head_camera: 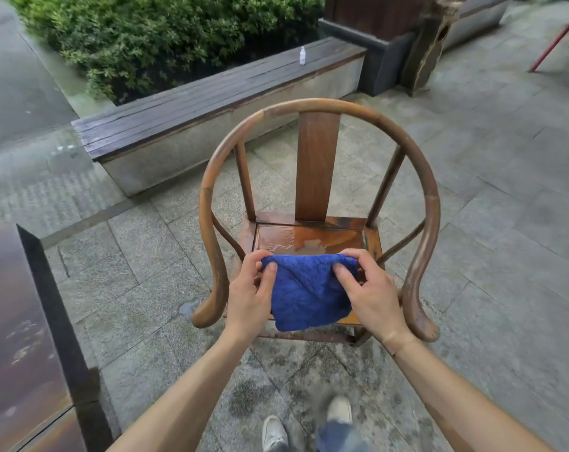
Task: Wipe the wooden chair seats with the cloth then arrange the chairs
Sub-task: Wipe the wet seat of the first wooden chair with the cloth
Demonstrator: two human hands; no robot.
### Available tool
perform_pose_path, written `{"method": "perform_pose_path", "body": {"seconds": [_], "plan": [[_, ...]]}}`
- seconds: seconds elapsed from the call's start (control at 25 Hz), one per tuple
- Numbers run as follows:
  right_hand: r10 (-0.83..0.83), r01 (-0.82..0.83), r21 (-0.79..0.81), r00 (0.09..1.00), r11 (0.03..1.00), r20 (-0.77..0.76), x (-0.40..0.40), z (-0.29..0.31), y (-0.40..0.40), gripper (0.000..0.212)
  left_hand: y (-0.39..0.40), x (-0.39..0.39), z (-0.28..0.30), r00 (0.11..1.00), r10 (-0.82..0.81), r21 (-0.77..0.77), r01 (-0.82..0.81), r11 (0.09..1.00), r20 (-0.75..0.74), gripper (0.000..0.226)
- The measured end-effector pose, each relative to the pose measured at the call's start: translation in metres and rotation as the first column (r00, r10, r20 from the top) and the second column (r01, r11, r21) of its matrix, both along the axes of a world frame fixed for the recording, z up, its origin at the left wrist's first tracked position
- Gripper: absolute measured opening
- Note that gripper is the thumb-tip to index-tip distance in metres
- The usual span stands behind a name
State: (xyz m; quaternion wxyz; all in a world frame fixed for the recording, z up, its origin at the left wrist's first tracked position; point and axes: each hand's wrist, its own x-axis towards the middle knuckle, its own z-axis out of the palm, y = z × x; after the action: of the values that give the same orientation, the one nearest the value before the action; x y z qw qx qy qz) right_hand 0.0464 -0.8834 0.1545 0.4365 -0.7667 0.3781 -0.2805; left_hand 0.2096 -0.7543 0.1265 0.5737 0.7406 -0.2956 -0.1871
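Note:
A wooden round-backed chair [319,164] stands on the paving in front of me, facing me. Its seat [312,239] is wet, with water pooled near the back. A folded blue cloth [306,295] hangs over the front half of the seat. My left hand [248,295] pinches the cloth's top left corner, and my right hand [366,288] pinches its top right corner. The cloth and my hands hide the seat's front part.
A long bench [211,106] with dark wooden slats runs behind the chair, with a small white bottle [302,56] on it and a hedge [152,37] beyond. A dark wooden table edge [32,321] is at my left. A red pole [553,40] leans at the far right.

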Motion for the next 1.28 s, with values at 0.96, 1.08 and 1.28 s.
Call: {"method": "perform_pose_path", "body": {"seconds": [0.96, 1.08, 1.28], "plan": [[0.129, -0.005, 0.292, 0.904, 0.956, -0.408, 0.126, -0.443, -0.132, 0.014, -0.134, 0.091, -0.421, 0.988, 0.149, 0.565, -0.139, 0.813, 0.028, 0.016], [0.118, -0.091, 0.078, 0.844, 0.993, -0.523, 0.13, -0.465, -0.143, 0.02, -0.14, 0.098, -0.436, 0.986, 0.104, 0.605, -0.163, 0.779, 0.133, 0.02], [-0.103, -0.164, -0.342, 0.76, 0.925, -0.642, 0.125, -0.489, -0.202, 0.056, -0.127, 0.074, -0.464, 0.664, -0.507, 0.701, -0.036, 0.712, 0.55, 0.061]]}}
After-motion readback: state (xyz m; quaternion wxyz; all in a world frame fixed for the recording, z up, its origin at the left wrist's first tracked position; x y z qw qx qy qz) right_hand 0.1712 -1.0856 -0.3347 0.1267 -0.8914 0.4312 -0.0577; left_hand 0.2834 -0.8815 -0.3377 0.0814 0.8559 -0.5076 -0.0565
